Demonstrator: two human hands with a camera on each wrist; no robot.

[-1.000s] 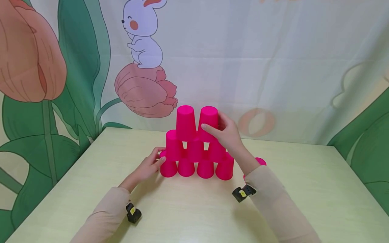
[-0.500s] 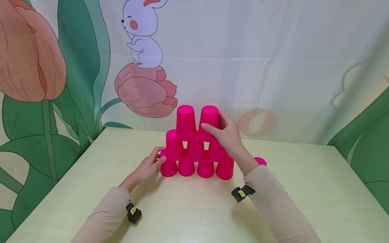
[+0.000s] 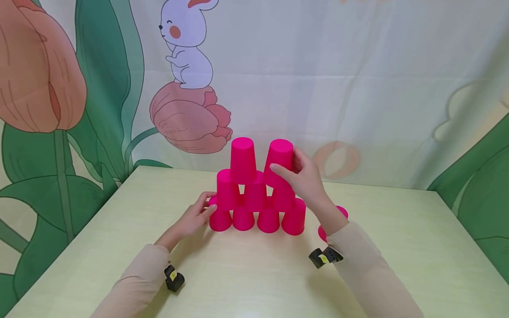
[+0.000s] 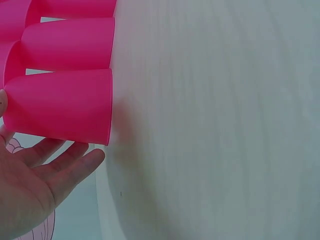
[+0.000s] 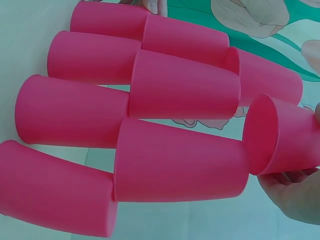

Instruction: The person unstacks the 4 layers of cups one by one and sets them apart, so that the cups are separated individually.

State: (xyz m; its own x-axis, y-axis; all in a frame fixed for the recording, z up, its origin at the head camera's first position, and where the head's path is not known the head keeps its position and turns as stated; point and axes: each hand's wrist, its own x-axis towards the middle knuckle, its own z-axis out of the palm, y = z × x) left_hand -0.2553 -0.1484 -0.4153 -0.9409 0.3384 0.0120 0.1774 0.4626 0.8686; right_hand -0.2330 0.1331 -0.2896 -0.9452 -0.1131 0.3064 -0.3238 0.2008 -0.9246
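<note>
Pink plastic cups stand upside down in a stepped wall: several in the bottom row, three in the middle row (image 3: 255, 192), one cup (image 3: 243, 161) on top at left. My right hand (image 3: 308, 181) grips another pink cup (image 3: 278, 157) by its right side, thumb in front. This cup leans over the right middle cup (image 5: 182, 160); its open rim shows in the right wrist view. My left hand (image 3: 195, 216) holds the leftmost bottom cup (image 4: 60, 107) near its top, thumb in front and fingers along the outer side.
Another pink object (image 3: 323, 234) on the table is partly hidden behind the right forearm. The pale wooden table (image 3: 254, 274) ends at a printed curtain (image 3: 358, 88) with a rabbit and tulips. Small black cameras (image 3: 173, 279) sit on both wrists.
My right hand has shifted right with its cup, which now tilts and stands farther from the top-left cup. The left hand and the lower rows look the same.
</note>
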